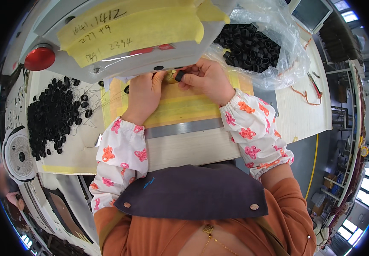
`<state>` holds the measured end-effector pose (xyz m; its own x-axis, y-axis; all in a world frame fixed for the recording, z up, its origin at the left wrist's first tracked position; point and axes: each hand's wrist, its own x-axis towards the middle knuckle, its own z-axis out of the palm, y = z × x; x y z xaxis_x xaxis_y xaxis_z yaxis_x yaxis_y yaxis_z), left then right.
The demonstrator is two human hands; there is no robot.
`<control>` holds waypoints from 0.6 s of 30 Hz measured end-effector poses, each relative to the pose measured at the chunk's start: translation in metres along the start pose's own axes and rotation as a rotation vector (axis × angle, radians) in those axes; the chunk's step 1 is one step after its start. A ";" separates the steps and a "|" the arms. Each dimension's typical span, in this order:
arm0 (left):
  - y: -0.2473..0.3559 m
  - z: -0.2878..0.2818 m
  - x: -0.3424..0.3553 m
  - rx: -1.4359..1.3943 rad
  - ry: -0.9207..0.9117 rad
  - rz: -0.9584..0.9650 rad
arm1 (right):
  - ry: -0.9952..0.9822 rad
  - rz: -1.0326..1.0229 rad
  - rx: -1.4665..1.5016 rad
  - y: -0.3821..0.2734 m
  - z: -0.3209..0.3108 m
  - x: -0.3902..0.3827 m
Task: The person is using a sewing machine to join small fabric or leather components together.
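My right hand (210,81) pinches a small black fabric loop (179,76) between thumb and fingers, at the front of a grey machine head (141,64). Beside it, my left hand (145,94) reaches under the edge of the same machine, its fingers drawn together. Whatever those fingertips hold is hidden by the machine head. Both hands are over a work surface covered in yellow tape (180,104). Another black loop (127,89) lies against the left hand's outer side, with thin threads trailing off to the left.
A large pile of black loops (50,115) with loose threads covers the left tabletop. At the back right, a clear plastic bag (293,47) holds many more loops (252,49). Red-handled snippers (314,85) lie further right. A red button (40,57) and a white fan (20,154) stand left.
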<state>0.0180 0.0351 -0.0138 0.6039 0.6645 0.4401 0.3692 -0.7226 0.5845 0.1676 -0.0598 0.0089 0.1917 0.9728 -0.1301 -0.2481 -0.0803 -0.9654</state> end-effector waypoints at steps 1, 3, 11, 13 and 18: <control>0.002 -0.005 -0.001 -0.108 -0.079 -0.080 | 0.029 0.019 -0.009 -0.001 0.001 -0.001; 0.006 -0.011 -0.006 -0.214 -0.159 -0.158 | 0.058 0.036 -0.017 -0.004 0.005 -0.003; 0.020 -0.016 -0.008 -0.330 -0.347 -0.153 | 0.077 0.045 -0.306 -0.001 0.014 -0.002; 0.020 -0.014 -0.007 -0.291 -0.352 -0.121 | 0.076 0.050 -0.317 -0.001 0.012 -0.003; 0.017 -0.010 -0.003 -0.226 -0.340 -0.059 | 0.055 0.050 -0.405 0.001 0.010 -0.001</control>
<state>0.0152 0.0227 0.0016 0.7994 0.5753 0.1732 0.2684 -0.5998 0.7538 0.1582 -0.0586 0.0104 0.2420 0.9533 -0.1808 0.1337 -0.2173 -0.9669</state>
